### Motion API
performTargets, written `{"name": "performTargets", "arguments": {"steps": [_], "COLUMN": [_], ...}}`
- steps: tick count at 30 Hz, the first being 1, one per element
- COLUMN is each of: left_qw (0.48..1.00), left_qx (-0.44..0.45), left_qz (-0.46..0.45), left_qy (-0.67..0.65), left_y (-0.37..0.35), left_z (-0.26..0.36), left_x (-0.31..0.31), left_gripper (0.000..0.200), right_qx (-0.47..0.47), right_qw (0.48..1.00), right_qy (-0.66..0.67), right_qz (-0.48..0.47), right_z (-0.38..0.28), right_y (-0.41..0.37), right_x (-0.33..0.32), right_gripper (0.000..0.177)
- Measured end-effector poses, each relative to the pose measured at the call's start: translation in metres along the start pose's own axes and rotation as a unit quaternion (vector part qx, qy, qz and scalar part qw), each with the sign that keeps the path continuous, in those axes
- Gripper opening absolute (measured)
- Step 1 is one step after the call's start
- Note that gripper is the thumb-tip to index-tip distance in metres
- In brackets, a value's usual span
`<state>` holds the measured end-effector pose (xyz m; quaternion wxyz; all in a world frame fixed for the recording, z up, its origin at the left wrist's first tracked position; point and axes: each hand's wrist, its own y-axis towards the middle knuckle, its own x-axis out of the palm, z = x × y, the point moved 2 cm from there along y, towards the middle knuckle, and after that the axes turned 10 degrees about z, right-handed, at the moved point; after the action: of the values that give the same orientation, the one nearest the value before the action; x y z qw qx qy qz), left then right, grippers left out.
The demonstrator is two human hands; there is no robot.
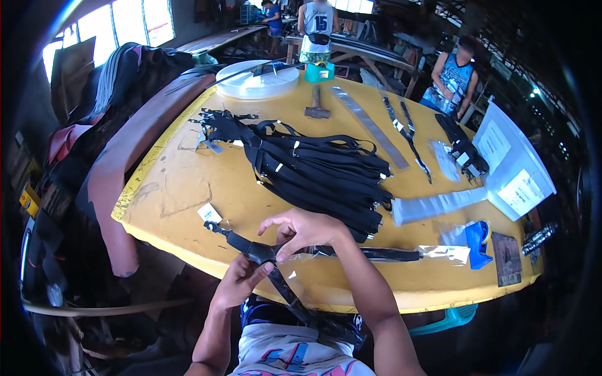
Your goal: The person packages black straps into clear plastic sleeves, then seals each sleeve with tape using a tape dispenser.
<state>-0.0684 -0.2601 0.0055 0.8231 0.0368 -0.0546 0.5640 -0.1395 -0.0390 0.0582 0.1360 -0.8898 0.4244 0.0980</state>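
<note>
A black Y-shaped strap [238, 242] with a dark joint piece, a metal clip and a white tag [209, 213] lies across the near edge of the yellow table. My left hand [244, 279] is closed on the strap just below the joint, its thumb on top. Above the joint, my right hand [310, 230] has thumb and forefinger spread, with the thumb tip touching the joint. One strap leg runs right inside a clear plastic sleeve [442, 254]; another, also in shiny plastic, hangs over the edge toward my lap. Farther in lies a bundle of black straps [313, 166].
A hammer [316, 106], a round translucent lid [257, 81], a strap in plastic [401, 125] and a translucent bin [517, 163] with plastic sleeves are on the table [169, 188]. A blue tape dispenser [478, 244] sits at right. A person [453, 78] is at the far right edge.
</note>
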Motion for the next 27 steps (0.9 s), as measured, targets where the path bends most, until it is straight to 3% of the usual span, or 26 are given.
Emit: {"name": "performTargets", "arguments": {"steps": [8, 10, 11, 13, 14, 15, 17, 19, 22, 24, 27], "left_qw": [0.999, 0.995, 0.993, 0.992, 0.992, 0.991, 0.987, 0.980, 0.980, 0.973, 0.969], "left_qx": [-0.001, 0.022, 0.028, 0.058, 0.059, 0.067, 0.066, 0.091, 0.066, 0.076, 0.094], "left_qz": [0.052, 0.097, 0.115, 0.115, 0.113, 0.116, 0.145, 0.176, 0.172, 0.182, 0.190], "left_qy": [0.000, -0.013, -0.016, 0.008, 0.004, 0.005, -0.014, -0.012, -0.079, -0.118, -0.128], "left_y": [0.005, 0.008, 0.010, 0.015, 0.021, 0.028, 0.033, 0.043, 0.053, 0.060, 0.065], "left_z": [-0.013, -0.006, -0.007, -0.007, -0.007, -0.002, -0.002, -0.008, -0.018, -0.021, -0.014], "left_x": [-0.005, 0.001, 0.000, -0.006, -0.005, -0.012, -0.018, -0.026, -0.038, -0.038, -0.037], "left_gripper": [0.023, 0.017, 0.015, 0.013, 0.013, 0.013, 0.013, 0.014, 0.017, 0.018, 0.019], "right_qx": [-0.019, -0.077, -0.121, -0.134, -0.173, -0.170, -0.167, -0.160, -0.069, -0.026, -0.026], "right_qw": [1.000, 0.986, 0.968, 0.953, 0.917, 0.872, 0.826, 0.834, 0.843, 0.830, 0.826], "right_qy": [0.000, 0.108, -0.007, 0.044, 0.057, -0.109, -0.233, -0.241, -0.313, -0.312, -0.301], "right_qz": [0.011, 0.104, 0.222, 0.267, 0.354, 0.447, 0.485, 0.470, 0.432, 0.461, 0.475], "right_z": [0.007, 0.017, 0.020, 0.028, 0.032, 0.029, 0.016, 0.039, 0.057, 0.069, 0.078], "right_y": [0.009, 0.006, -0.001, -0.015, -0.034, -0.046, -0.079, -0.089, -0.093, -0.090, -0.087], "right_x": [0.006, 0.012, 0.015, 0.027, 0.045, 0.050, 0.071, 0.119, 0.170, 0.181, 0.184], "right_gripper": [0.080, 0.085, 0.094, 0.103, 0.111, 0.114, 0.117, 0.108, 0.095, 0.083, 0.081]}}
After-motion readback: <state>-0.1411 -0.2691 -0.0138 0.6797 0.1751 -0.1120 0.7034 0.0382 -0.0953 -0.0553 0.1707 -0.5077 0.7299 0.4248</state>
